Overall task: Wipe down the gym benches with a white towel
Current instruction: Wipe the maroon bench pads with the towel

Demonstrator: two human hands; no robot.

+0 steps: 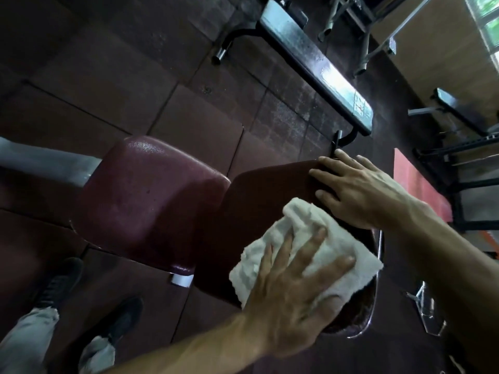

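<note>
A white towel [318,255] lies bunched on the dark maroon backrest pad [259,195] of a gym bench. My left hand [291,290] presses flat on the towel with its fingers spread. Just above it, my right hand [359,190] rests on the backrest's upper end, fingers stretched out over the pad near its edge. The bench's glossy maroon seat pad [145,201] sits to the left of the backrest, untouched by either hand.
A flat black bench [318,68] with a shiny top stands beyond on the dark tiled floor [108,85]. Another bench [456,103] and metal racks [464,157] are at the right, beside a red mat [413,184]. My shoes [62,282] are at bottom left.
</note>
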